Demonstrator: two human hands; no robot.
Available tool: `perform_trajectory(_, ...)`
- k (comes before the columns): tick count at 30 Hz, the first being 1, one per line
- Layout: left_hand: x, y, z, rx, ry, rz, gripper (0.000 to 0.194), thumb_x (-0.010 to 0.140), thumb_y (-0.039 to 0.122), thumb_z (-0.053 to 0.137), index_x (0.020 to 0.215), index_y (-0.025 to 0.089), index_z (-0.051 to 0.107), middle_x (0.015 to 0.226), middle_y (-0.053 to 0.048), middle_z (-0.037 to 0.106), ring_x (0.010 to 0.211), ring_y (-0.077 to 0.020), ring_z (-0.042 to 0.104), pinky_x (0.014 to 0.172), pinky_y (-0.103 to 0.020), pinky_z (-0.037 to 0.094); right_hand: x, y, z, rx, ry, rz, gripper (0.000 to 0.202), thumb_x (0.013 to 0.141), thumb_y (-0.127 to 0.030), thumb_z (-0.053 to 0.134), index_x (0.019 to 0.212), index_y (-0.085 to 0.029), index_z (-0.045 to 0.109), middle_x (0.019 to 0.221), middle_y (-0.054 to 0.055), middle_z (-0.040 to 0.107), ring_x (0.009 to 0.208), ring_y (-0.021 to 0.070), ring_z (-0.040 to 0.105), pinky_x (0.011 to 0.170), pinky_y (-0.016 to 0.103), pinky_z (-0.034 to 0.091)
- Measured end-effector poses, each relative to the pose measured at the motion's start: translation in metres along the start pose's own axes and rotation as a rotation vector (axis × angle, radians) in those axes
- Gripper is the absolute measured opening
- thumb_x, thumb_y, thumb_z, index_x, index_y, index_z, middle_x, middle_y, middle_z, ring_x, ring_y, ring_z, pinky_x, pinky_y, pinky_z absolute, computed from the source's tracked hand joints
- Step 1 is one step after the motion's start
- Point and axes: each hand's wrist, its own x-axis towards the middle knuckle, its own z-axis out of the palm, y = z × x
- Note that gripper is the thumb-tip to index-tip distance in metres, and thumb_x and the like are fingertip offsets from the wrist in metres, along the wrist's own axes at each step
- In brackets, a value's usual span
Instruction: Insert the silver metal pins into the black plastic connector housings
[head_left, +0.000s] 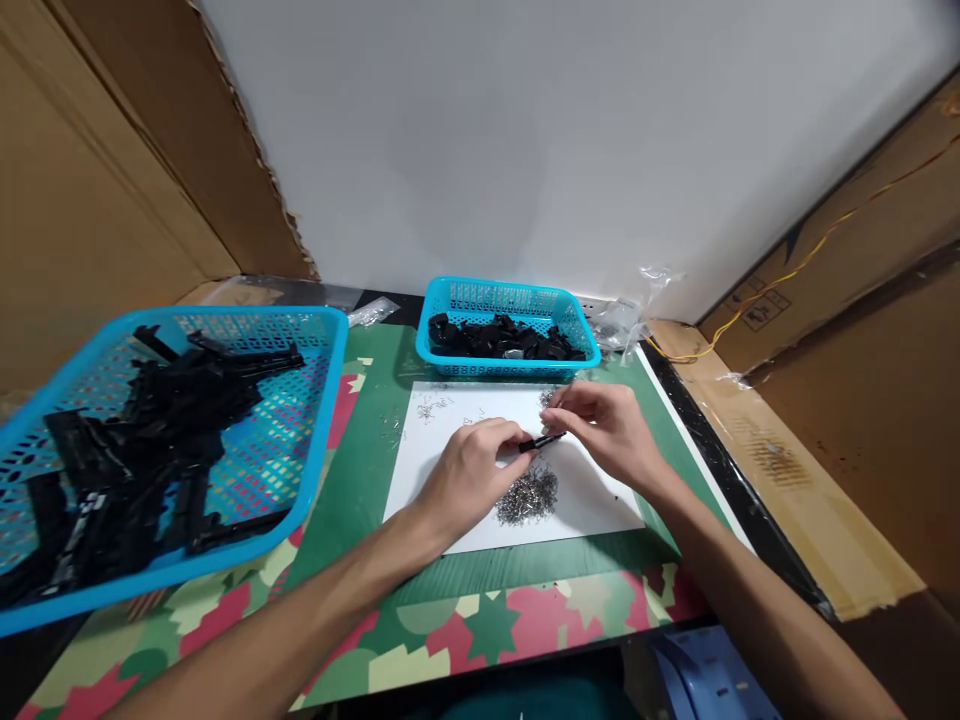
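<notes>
My left hand [476,462] pinches a small black plastic part [538,442] between thumb and fingers, above a white sheet [442,500]. At the far end of that part, my right hand [600,425] has its thumb and fingertips pressed together; whatever they hold is too small to make out. Below the part lies a heap of tiny metal pieces [529,497], possibly small springs or pins. A smaller group of metal bits [431,410] is scattered near the sheet's upper left.
At left stands a large blue basket [330,400] with long black plastic parts [172,400]. A smaller blue basket [495,288] behind the sheet holds short black pieces [502,338]. Clear plastic bags [622,320] lie at back right. Cardboard walls [862,350] flank the table.
</notes>
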Motion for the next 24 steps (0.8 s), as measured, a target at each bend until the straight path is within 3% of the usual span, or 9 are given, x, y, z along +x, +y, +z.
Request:
perform_trajectory(4, 0.000, -0.001, 0.002, -0.004, 0.013, 0.024, 0.008, 0.088, 0.011, 0.073, 0.091, 0.018, 0.076, 0.089, -0.004, 0.077, 0.081, -0.0207, 0.073, 0.075, -0.033, 0.056, 0.009, 0.008, 0.012, 0.131, -0.073, 0.091, 0.036, 0.086, -0.051, 0.081, 0.077, -0.018, 0.070, 0.072, 0.004, 0.074, 0.066, 0.0184, 0.072, 0.063, 0.030, 0.059)
perform_trajectory(8, -0.002, -0.004, 0.003, 0.027, 0.028, 0.043, 0.006, 0.088, 0.013, 0.075, 0.091, 0.018, 0.076, 0.089, -0.004, 0.077, 0.080, -0.0212, 0.073, 0.072, -0.033, 0.055, 0.009, 0.020, 0.016, 0.142, -0.067, 0.096, 0.030, 0.088, -0.046, 0.079, 0.079, -0.018, 0.072, 0.072, 0.004, 0.074, 0.067, 0.0188, 0.072, 0.066, 0.031, 0.059)
perform_trajectory(17, -0.001, 0.001, 0.002, 0.046, 0.028, 0.043, 0.008, 0.085, 0.011, 0.078, 0.087, 0.018, 0.075, 0.089, -0.004, 0.078, 0.080, -0.0207, 0.073, 0.074, -0.033, 0.053, 0.008, 0.007, 0.009, -0.002, -0.173, 0.028, 0.027, 0.094, -0.033, 0.070, 0.074, -0.015, 0.072, 0.065, 0.000, 0.065, 0.064, 0.0122, 0.057, 0.060, 0.025, 0.044)
perform_trajectory(24, -0.001, 0.005, 0.000, 0.001, 0.017, -0.004, 0.007, 0.086, 0.012, 0.078, 0.082, 0.018, 0.075, 0.083, -0.002, 0.078, 0.074, -0.0177, 0.070, 0.073, -0.032, 0.052, 0.002, 0.007, 0.011, -0.150, -0.112, -0.007, 0.025, 0.092, -0.027, 0.071, 0.071, -0.014, 0.073, 0.063, -0.001, 0.059, 0.062, 0.0103, 0.049, 0.057, 0.026, 0.038)
